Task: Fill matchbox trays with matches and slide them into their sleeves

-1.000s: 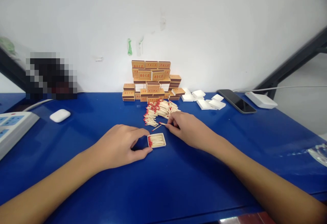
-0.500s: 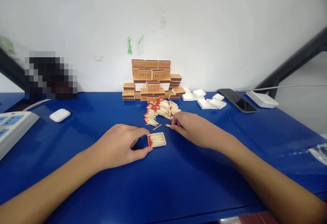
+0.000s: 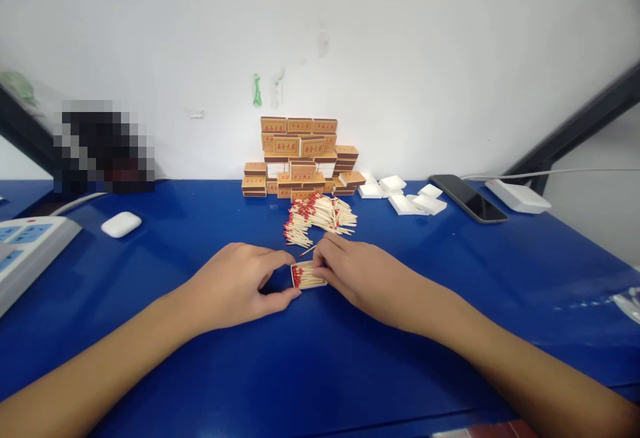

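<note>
A small white matchbox tray [image 3: 309, 285] lies on the blue table, filled with red-tipped matches [image 3: 306, 275] whose heads point left. The thumb and forefinger of my left hand [image 3: 245, 285] grip the tray at its left end. Over the right end of the tray, my right hand [image 3: 357, 271] pinches matches, its fingertips at the ones inside; how many it holds is hidden. A loose match [image 3: 307, 251] lies just behind the tray. Farther back spreads a heap of loose matches [image 3: 320, 215], heads mostly to the left.
Orange matchboxes [image 3: 300, 148] are stacked against the wall behind the heap. White empty trays [image 3: 403, 203] lie right of them, then a phone [image 3: 467, 198] and a white box [image 3: 519, 196]. At left are a white earphone case [image 3: 121, 224] and a power strip [image 3: 45, 251].
My right hand has moved left and toward me, carrying matches from beside the heap to the tray. My left hand stays on the tray. The view has shifted slightly.
</note>
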### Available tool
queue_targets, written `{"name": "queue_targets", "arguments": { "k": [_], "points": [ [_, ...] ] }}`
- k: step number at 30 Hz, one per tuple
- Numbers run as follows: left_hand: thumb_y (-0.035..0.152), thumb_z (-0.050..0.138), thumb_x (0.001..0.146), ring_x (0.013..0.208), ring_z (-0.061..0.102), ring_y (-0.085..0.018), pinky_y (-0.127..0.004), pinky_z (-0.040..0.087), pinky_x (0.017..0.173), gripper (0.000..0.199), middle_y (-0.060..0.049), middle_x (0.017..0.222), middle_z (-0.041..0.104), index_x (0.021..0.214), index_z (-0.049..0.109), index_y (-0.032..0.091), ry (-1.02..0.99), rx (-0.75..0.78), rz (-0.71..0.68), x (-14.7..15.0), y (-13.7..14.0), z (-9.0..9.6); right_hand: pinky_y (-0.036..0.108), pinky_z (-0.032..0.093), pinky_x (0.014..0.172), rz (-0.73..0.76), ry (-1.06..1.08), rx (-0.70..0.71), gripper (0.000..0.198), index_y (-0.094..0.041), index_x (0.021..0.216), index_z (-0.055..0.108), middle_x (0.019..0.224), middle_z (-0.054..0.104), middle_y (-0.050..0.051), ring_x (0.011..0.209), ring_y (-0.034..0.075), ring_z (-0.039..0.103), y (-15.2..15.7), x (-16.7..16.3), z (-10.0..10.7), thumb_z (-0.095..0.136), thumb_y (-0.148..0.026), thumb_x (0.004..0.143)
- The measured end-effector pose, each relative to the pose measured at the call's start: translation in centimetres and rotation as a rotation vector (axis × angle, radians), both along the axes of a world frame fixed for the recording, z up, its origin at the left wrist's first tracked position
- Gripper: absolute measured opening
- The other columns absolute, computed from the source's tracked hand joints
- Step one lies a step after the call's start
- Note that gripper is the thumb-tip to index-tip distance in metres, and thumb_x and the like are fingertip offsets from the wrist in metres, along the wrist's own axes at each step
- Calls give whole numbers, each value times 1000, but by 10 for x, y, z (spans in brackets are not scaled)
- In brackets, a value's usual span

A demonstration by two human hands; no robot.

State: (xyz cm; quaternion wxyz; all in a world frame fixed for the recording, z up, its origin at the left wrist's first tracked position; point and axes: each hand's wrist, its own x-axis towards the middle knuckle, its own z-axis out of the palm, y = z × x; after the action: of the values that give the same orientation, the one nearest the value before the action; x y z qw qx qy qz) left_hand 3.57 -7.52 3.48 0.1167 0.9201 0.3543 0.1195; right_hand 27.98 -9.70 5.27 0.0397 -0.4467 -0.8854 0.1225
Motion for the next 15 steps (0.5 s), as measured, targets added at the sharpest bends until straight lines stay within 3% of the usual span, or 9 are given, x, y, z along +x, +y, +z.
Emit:
{"name": "queue_targets", "arguments": {
  "k": [6,15],
  "points": [
    [41,67,93,56,56,-13,-26,34,55,24,5,64,60,106,74,21,-9,-18,4,2,2,-2,32,42,68,29,-23,11,16,-15,103,61,107,67,9,80,20,64,-3,-5,1,49,-24,109],
    [42,67,93,55,55,-12,-25,34,56,26,5,64,59,109,74,23,-4,-14,11,1,0,-1,30,42,70,70,135,-57,15,-18,97,61,101,64,4,81,16,60,2,4,-1,54,-26,108]
  ]
}}
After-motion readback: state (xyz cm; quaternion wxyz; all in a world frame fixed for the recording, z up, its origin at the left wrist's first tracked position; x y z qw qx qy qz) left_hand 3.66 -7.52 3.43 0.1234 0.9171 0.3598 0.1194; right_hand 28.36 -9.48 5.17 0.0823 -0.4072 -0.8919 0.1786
